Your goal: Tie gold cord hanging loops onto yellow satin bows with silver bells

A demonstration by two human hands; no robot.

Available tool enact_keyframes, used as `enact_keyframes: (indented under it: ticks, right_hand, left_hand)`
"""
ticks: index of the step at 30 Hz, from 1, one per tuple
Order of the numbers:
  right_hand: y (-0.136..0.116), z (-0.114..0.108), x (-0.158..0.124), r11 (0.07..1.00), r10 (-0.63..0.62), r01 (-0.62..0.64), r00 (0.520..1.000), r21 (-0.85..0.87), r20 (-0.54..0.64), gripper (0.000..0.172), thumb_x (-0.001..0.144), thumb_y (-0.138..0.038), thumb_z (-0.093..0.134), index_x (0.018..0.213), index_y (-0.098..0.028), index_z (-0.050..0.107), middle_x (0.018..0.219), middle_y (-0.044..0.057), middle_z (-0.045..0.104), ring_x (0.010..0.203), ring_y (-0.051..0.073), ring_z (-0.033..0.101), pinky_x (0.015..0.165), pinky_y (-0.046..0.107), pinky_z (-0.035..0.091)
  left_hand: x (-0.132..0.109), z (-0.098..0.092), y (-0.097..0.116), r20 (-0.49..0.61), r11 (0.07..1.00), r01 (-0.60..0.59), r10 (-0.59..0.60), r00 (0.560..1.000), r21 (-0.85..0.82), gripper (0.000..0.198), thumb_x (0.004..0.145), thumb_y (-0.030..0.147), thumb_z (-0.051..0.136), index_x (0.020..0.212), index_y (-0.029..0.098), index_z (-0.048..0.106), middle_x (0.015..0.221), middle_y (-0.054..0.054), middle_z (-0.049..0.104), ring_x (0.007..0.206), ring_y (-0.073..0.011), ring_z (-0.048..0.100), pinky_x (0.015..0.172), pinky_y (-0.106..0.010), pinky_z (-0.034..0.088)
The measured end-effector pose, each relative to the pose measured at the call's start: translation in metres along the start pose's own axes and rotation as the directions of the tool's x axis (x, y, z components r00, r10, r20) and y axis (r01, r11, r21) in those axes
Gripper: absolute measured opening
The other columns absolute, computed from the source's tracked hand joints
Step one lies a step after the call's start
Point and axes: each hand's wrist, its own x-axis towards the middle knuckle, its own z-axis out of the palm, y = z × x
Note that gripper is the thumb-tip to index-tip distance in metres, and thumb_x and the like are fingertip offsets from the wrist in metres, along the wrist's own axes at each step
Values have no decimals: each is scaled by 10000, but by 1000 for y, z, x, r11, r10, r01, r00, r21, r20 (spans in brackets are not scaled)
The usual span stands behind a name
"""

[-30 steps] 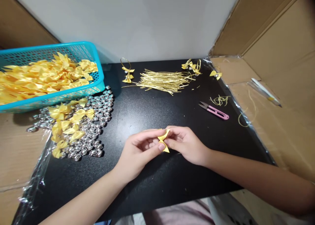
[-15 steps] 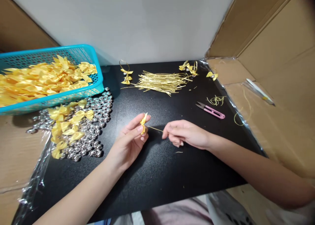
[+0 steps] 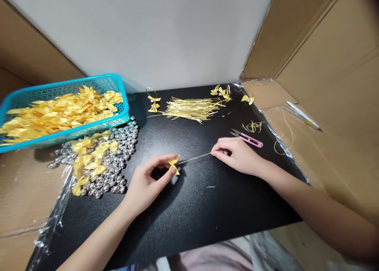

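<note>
My left hand [image 3: 148,181] pinches a small yellow satin bow [image 3: 173,164] between thumb and fingers, low over the black tabletop [image 3: 189,211]. A thin gold cord [image 3: 195,157] runs taut from the bow to my right hand [image 3: 237,156], which pinches its far end. The two hands are roughly a hand's width apart. Pink thread snips [image 3: 247,138] lie just beyond my right hand.
A turquoise basket [image 3: 117,119] full of yellow bows sits at the back left. In front of it lie several silver beads [image 3: 120,144] and loose yellow bows [image 3: 89,160]. A bundle of gold cords [image 3: 191,107] lies at the back. Cardboard walls [image 3: 325,65] stand on the right.
My hands, together on the bow a second ago, have moved apart. The right hand has drawn the gold cord out to the right while the left keeps the bow.
</note>
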Motion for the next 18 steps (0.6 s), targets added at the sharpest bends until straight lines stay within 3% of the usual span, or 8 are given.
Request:
enact_keyframes:
  ticks: [4, 7, 10, 18]
  right_hand:
    - [0, 3, -7, 989, -139, 131, 981, -64, -137, 129, 863, -139, 604, 785, -154, 705, 707, 27, 646, 655, 130, 576, 626, 252, 431]
    - [1, 5, -9, 981, -183, 171, 972, -89, -151, 113, 855, -138, 625, 772, -151, 700, 701, 30, 647, 658, 136, 579, 637, 260, 445]
    - [5, 12, -12, 979, -190, 177, 973, -106, -131, 106, 854, -144, 635, 768, -158, 696, 690, 24, 647, 657, 141, 582, 655, 273, 455]
    - [9, 25, -15, 966, -241, 220, 955, -133, -170, 107, 873, -167, 622, 782, -171, 679, 711, 22, 689, 681, 154, 608, 691, 311, 434]
  left_hand:
    - [-3, 4, 1, -6, 998, 15, -15, 1000, -64, 346, 789, 364, 697, 1091, 200, 654, 947, -48, 727, 817, -190, 656, 765, -313, 517]
    - [-4, 3, 0, -63, 978, -67, 81, 995, 198, 326, 774, 355, 688, 1055, 194, 649, 988, -65, 721, 856, -219, 647, 802, -354, 508]
    - [-3, -1, -4, -41, 882, -153, 191, 981, 446, 267, 780, 341, 658, 1003, 194, 663, 967, -68, 722, 872, -240, 637, 801, -368, 500]
    - [2, -14, -12, -34, 761, -196, 276, 961, 619, 214, 836, 367, 576, 919, 182, 647, 892, -75, 716, 839, -251, 629, 763, -364, 482]
